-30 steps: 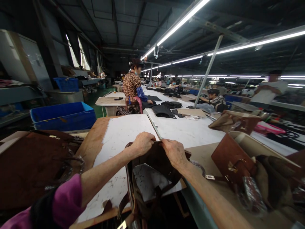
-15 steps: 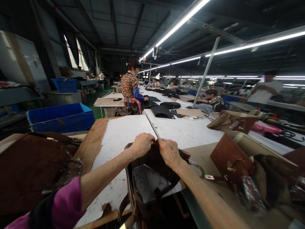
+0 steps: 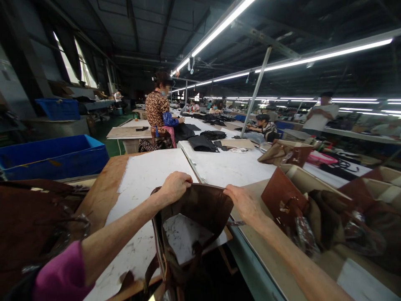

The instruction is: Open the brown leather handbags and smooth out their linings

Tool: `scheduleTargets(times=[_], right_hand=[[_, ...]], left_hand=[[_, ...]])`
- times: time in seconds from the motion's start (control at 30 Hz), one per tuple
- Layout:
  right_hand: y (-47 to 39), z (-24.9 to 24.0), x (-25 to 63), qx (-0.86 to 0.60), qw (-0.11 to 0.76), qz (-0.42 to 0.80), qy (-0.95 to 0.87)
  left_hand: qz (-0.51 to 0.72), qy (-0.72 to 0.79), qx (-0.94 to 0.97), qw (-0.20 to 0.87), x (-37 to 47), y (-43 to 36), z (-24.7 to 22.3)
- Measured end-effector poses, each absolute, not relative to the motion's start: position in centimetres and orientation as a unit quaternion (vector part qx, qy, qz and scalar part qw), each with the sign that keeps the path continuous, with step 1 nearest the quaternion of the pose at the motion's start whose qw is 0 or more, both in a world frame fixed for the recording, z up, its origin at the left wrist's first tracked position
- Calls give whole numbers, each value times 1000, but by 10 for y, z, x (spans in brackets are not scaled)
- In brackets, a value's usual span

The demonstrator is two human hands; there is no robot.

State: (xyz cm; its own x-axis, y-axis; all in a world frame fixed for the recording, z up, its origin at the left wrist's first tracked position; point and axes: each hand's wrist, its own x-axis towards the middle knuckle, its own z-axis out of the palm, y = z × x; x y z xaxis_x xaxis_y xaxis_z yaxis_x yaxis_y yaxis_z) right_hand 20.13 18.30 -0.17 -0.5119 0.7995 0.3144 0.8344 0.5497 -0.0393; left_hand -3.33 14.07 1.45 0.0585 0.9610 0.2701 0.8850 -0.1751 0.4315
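Observation:
A dark brown bag [image 3: 205, 205] hangs between my hands at the table's near edge, its far rim pulled into a line. My left hand [image 3: 175, 187] pinches that rim on the left. At the rim's right end, my right hand [image 3: 246, 204] grips it between thumb and fingers. White paper shows beyond the bag's lower part, and its straps dangle below. To the right sits a brown bag [image 3: 283, 200] with a plastic-wrapped handle and a metal clasp. Another brown bag [image 3: 28, 225] lies at the left, partly cut off.
White paper [image 3: 150, 167] covers the wooden table. A blue bin [image 3: 53, 161] stands at the left. Black pieces [image 3: 203, 142] lie farther along the table, where a person in a patterned top [image 3: 156, 110] stands. A slanted metal pole [image 3: 255, 92] rises beyond.
My hands have moved apart along the rim, the right one going rightward, and the bag's edge is now stretched between them. The whole view has shifted to the right.

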Motion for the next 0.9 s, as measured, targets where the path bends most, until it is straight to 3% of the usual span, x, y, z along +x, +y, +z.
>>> scheduleTargets(times=[0.33,0.67,0.9], right_hand=[[188,-2,208,-464,190,51,-863],[127,13,214,-458,110,47,-881],[143,29,148,-462,89,35,-882]], left_hand=[[252,641,719,88,-35,142,16],[293,535,767,197,-38,136,17],[286,526,782,172,-23,136,30]])
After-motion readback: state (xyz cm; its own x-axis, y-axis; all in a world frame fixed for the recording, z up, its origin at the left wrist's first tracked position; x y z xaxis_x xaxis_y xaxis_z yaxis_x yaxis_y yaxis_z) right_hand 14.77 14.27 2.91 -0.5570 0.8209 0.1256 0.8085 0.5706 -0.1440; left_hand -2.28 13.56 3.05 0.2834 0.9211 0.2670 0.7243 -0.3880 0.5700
